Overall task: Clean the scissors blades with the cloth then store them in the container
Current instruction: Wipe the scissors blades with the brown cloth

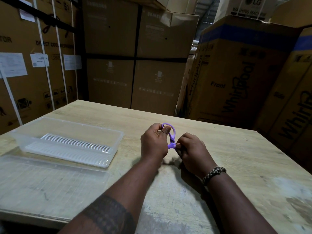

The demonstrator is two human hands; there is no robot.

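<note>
Purple-handled scissors (172, 135) are held above the middle of the wooden table (236, 157). My left hand (152, 141) grips a handle loop, thumb through it. My right hand (191, 149) is closed around the blade end, which is hidden under its fingers. A dark shape below my right hand may be the cloth; I cannot tell. The clear plastic container (67, 141) with a white slotted insert stands open on the left of the table.
The container's clear lid (50, 179) lies flat in front of it, near the table's front edge. Tall cardboard appliance boxes (135, 56) stand close behind and to both sides of the table.
</note>
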